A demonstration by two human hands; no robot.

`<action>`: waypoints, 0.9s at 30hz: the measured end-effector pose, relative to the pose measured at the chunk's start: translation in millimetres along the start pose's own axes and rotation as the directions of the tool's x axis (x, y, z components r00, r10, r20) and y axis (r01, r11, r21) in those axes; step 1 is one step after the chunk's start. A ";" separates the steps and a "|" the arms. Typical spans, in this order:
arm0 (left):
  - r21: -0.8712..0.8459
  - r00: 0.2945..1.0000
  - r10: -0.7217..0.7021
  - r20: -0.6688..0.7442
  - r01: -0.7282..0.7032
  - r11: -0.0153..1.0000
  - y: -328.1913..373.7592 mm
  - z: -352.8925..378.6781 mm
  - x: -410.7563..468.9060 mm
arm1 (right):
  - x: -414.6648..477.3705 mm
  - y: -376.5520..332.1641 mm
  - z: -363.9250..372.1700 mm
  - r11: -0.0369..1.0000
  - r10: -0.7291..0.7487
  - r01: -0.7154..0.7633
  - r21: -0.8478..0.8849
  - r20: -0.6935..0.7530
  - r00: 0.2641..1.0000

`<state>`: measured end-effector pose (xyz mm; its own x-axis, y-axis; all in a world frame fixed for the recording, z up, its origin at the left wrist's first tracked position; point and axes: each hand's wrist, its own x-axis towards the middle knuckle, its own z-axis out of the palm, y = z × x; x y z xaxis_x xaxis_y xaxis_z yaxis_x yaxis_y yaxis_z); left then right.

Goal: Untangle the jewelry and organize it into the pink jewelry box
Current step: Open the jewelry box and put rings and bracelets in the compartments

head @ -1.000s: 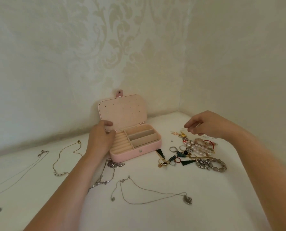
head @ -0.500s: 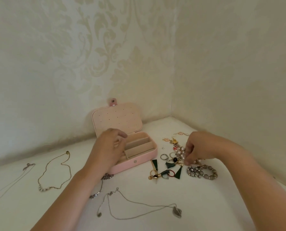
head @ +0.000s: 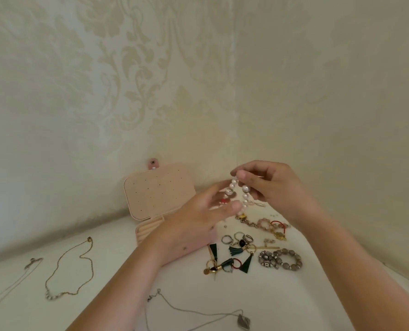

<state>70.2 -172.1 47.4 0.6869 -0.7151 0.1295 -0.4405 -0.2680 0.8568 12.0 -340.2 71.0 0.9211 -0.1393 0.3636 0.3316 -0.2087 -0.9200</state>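
Observation:
The pink jewelry box (head: 159, 189) stands open by the wall corner, lid upright; my left arm covers most of its tray. My right hand (head: 270, 187) pinches the top of a pearl strand (head: 245, 198) and holds it in the air above the table. My left hand (head: 194, 225) reaches up to the strand's lower part, fingers spread and blurred around the pearls. Below lies a tangle of jewelry: rings (head: 236, 238), green tassel earrings (head: 234, 258), a grey bead bracelet (head: 281, 259) and a pink-and-gold bracelet (head: 265, 223).
A gold chain necklace (head: 69, 271) lies at the left, and a thin silver chain (head: 29, 265) further left. A silver necklace with a grey pendant (head: 244, 321) lies at the front. Patterned walls meet in a corner just behind the box.
My right hand has lifted the pearl strand out of the pile into the air. My left hand has left the box and moved right and up to the strand.

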 end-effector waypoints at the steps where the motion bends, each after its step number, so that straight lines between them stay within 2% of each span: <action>1: -0.091 0.995 -0.012 0.102 0.022 0.996 3.4 1.8 5.1 | 0.2 0.8 1.7 0.996 -0.008 0.009 0.093 -0.016 1.000; 3: -0.273 0.982 -0.006 0.191 0.059 0.960 3.6 1.5 12.4 | 2.5 4.4 2.9 0.974 -0.014 0.029 0.226 -0.069 0.997; 5: -0.403 0.989 -0.011 0.151 0.072 0.912 2.4 -4.6 15.0 | 5.9 9.4 1.7 0.953 0.005 0.031 0.301 -0.115 0.993; 7: -0.466 0.995 -0.054 0.085 0.087 0.880 -1.1 -14.0 13.6 | 8.4 15.3 1.4 0.952 0.032 0.010 0.305 -0.132 0.991; 9: -0.440 0.992 -0.122 -0.010 0.105 0.892 -6.9 -23.6 9.9 | 9.4 22.7 7.4 0.964 0.057 -0.026 0.263 -0.111 0.992; 12: -0.300 0.963 -0.201 -0.181 0.141 0.943 -18.8 -35.4 3.6 | 9.6 39.0 24.7 0.976 0.106 -0.095 0.196 -0.049 0.993; 14: -0.247 0.941 -0.215 -0.259 0.151 0.957 -26.6 -42.8 1.3 | 9.5 52.2 35.1 0.992 0.112 -0.110 0.068 -0.034 0.993; 16: -0.186 0.891 -0.237 -0.387 0.177 0.967 -35.4 -49.6 2.6 | 8.3 62.8 40.5 0.970 0.054 -0.056 -0.236 -0.017 0.998; 17: -0.168 0.852 -0.243 -0.464 0.185 0.968 -38.9 -52.2 4.2 | 7.3 66.6 42.2 0.920 0.009 0.000 -0.393 0.020 1.000; 19: -0.189 0.782 -0.246 -0.573 0.166 0.968 -45.1 -57.3 7.5 | 5.0 70.6 47.7 0.808 -0.049 0.126 -0.575 0.149 0.988; 21: -0.245 0.757 -0.247 -0.605 0.119 0.962 -49.0 -61.0 8.8 | 3.6 73.2 54.8 0.727 -0.050 0.222 -0.650 0.271 0.961; 23: -0.227 0.758 -0.231 -0.610 0.112 0.967 -52.4 -62.3 9.9 | 4.0 77.5 59.8 0.665 -0.053 0.285 -0.690 0.337 0.940; 27: -0.225 0.790 -0.199 -0.579 0.080 0.971 -54.7 -53.8 14.8 | 6.8 83.4 60.8 0.618 -0.070 0.301 -0.726 0.331 0.941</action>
<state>135.6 -133.3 29.3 0.9655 -0.1379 0.2208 -0.2429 -0.1719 0.9547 58.3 -299.7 -12.1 0.9110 0.2036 0.3585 0.3342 -0.8738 -0.3531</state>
